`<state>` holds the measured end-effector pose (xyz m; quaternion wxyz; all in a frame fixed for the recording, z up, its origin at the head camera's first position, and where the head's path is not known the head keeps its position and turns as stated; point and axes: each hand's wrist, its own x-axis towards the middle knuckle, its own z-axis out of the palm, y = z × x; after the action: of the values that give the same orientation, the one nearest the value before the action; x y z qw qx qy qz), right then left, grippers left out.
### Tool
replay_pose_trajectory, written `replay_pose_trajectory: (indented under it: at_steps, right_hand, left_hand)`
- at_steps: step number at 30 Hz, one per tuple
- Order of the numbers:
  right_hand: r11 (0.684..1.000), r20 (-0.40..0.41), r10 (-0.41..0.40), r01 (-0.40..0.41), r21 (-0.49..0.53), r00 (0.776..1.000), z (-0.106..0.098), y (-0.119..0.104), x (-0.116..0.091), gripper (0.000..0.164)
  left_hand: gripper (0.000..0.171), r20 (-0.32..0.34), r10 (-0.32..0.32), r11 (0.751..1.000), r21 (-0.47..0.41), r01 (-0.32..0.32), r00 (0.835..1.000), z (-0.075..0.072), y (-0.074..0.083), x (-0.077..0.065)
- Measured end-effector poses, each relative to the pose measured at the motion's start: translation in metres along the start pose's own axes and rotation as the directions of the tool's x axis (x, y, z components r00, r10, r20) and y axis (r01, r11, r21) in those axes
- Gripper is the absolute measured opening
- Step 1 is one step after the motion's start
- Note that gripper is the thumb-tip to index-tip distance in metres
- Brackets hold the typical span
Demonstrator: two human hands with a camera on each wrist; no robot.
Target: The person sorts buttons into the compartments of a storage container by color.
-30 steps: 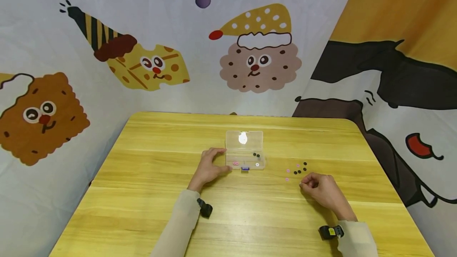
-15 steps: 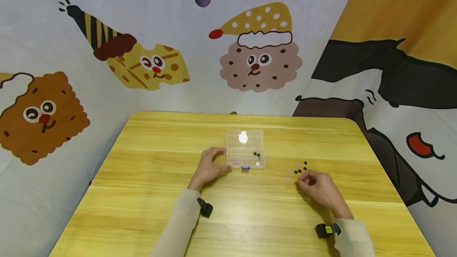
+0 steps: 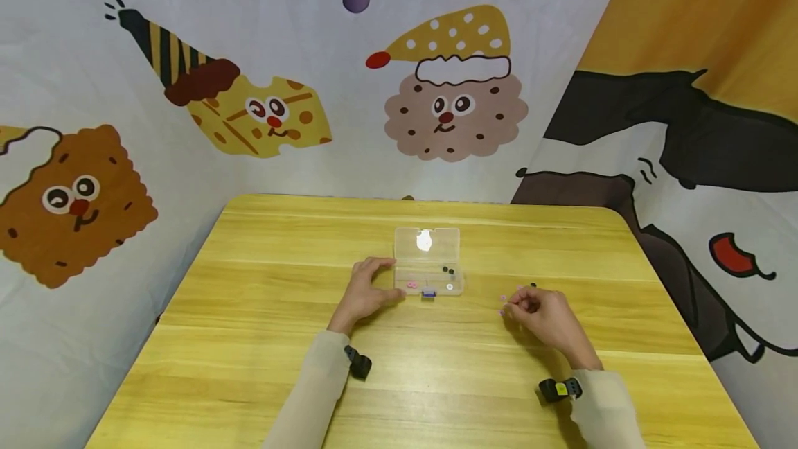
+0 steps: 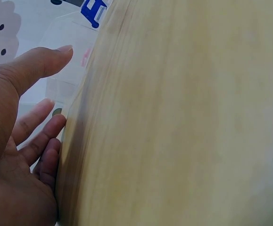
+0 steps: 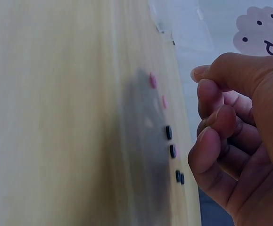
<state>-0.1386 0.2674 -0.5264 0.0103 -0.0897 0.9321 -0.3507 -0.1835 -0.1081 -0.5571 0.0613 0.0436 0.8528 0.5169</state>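
A clear plastic box (image 3: 442, 248) stands with its lid raised, its blue latch (image 3: 428, 294) facing the front. Inside lie pink beads (image 3: 412, 285), two black beads (image 3: 448, 270) and a white ring bead (image 3: 449, 287) in separate compartments. My left hand (image 3: 364, 296) holds the box's left end between thumb and index finger. Right of the box, my right hand (image 3: 545, 317) hovers over loose beads with thumb and index tips together. I cannot tell whether a bead sits between those tips. Below it, pink beads (image 5: 153, 80) and black beads (image 5: 169, 132) lie loose on the table.
The wooden table (image 3: 262, 241) carries the box and the loose beads. A printed cartoon cloth (image 3: 280, 5) hangs behind the far edge and at both sides. Each wrist wears a small black camera (image 3: 359, 364) on a strap.
My right hand has moved left and slightly away from me, now covering most of the loose black beads in the head view. My left hand and the box have stayed put.
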Motion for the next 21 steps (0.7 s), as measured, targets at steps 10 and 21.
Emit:
replay_pose_trajectory:
  at_steps: [10,21]
  right_hand:
    - [0.997,0.048,-0.006,0.002,0.078,0.999,0.012,-0.018,0.02,0.006]
    - [0.995,0.057,-0.046,0.041,0.089,0.997,0.028,-0.04,0.045,0.006]
  left_hand:
    - [0.068,0.004,-0.004,1.0,-0.012,0.004,1.0,0.001,0.001,0.0]
    - [0.067,-0.003,0.0,1.0,-0.016,0.0,1.0,0.001,0.0,0.0]
